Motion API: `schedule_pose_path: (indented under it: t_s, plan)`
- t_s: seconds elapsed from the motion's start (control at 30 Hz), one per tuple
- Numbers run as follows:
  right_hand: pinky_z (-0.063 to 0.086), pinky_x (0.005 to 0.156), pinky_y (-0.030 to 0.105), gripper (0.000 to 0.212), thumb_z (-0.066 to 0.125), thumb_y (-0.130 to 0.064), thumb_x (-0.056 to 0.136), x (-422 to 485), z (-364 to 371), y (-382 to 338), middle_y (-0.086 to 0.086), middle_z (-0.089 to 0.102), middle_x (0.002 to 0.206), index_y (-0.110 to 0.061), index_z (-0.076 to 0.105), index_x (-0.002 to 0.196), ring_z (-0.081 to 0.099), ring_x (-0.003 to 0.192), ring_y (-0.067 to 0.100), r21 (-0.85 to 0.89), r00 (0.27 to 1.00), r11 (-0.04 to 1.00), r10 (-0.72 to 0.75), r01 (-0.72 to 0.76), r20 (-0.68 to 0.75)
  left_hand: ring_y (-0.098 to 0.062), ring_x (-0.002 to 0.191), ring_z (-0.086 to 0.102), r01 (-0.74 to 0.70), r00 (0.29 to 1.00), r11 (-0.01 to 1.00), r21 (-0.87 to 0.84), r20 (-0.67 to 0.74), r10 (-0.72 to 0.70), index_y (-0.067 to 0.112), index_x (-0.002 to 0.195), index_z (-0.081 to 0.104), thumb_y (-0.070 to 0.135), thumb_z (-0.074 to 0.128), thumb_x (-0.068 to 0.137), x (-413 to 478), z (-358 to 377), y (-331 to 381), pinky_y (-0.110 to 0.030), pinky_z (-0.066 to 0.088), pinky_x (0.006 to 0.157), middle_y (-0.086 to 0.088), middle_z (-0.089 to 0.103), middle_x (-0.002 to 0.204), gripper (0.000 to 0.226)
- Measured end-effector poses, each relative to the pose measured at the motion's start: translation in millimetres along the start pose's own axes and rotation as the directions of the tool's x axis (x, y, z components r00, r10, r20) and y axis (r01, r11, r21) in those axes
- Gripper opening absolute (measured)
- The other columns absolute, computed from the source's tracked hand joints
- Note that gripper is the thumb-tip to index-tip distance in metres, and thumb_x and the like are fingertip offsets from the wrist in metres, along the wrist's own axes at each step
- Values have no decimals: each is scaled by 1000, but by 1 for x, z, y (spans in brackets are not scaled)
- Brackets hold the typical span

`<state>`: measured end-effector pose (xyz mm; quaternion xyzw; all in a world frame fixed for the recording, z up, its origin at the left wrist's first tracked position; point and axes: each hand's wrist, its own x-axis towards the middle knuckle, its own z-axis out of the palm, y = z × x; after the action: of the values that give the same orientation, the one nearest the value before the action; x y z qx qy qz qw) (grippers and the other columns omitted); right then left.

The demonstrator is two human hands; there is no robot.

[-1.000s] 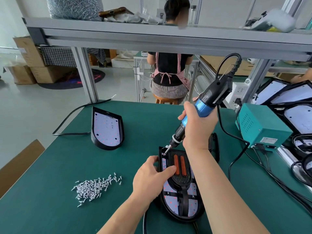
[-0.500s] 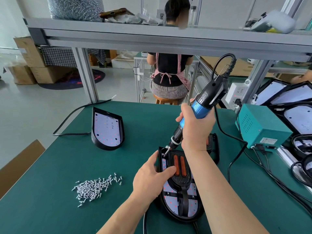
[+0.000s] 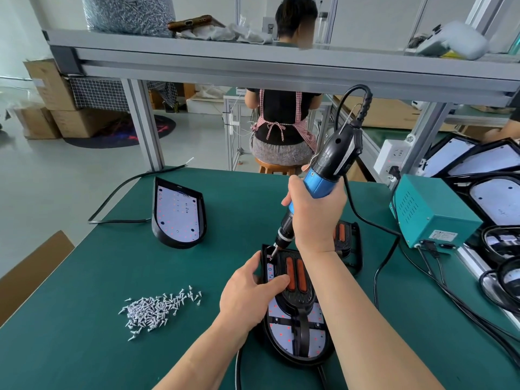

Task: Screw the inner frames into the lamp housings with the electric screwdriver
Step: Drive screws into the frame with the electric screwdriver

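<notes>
i had the right hand fisted round the tilted blue-and-black electric screwdriver, bit down at the far-left corner of the black teardrop lamp housing on the green table. the left hand gripped its edge.

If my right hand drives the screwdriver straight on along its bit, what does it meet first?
Likely the near lamp housing, at its top-left corner, where the electric screwdriver bit seems to touch.

Both forearms are bare right to the edge of view at six o'clock; the left hand and the right hand are bare as well.
</notes>
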<state>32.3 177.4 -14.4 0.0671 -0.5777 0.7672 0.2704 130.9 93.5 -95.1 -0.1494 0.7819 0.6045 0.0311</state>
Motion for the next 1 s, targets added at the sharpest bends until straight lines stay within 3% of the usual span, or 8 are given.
schedule_pose_path:
  t_s: [0.13, 0.33, 0.57, 0.7, 1.0]
  plan:
    - [44, 46, 24, 15, 63, -6, 74, 1, -4, 2, 27, 56, 64, -11, 52, 83, 54, 42, 13, 14, 999, 1000, 26, -26, -24, -28, 87, 74, -11, 1000, 999, -30, 5, 11, 54, 101, 64, 49, 70, 67, 2, 1, -4, -55, 56, 91, 3, 78, 86, 34]
    - [44, 45, 23, 19, 60, 4, 77, 9, -8, 8, 9, 53, 55, -12, 51, 83, 52, 40, 13, 45, 998, 997, 57, -56, -24, -31, 90, 74, -15, 1000, 998, -69, 4, 16, 48, 108, 67, 51, 72, 65, 6, 3, -8, -57, 55, 93, -2, 79, 92, 44]
    - [45, 48, 26, 19, 60, 0, 74, -1, -1, 9, -4, 53, 54, -15, 51, 81, 52, 43, 15, 21, 996, 1000, 7, -8, 86, -33, 94, 74, 23, 1000, 995, -100, 6, -22, 39, 127, 63, 49, 74, 66, 11, 5, -15, -56, 55, 94, -6, 78, 97, 63]
    - [45, 49, 22, 18, 60, -1, 74, -3, -9, 10, 9, 54, 55, -13, 52, 85, 52, 43, 13, 42, 999, 999, 27, -28, 27, -29, 94, 74, 12, 1000, 996, -89, 22, -10, 43, 118, 65, 48, 73, 69, 7, 6, -14, -55, 55, 94, 2, 79, 96, 50]
    - [48, 51, 17, 23, 68, -10, 78, -13, -16, 4, -2, 61, 61, -20, 56, 94, 62, 51, 12, 39, 998, 999, 29, -26, -62, -25, 92, 74, -14, 1000, 999, -46, 15, 15, 45, 121, 63, 57, 70, 63, 5, 3, -7, -54, 55, 94, 3, 79, 96, 60]
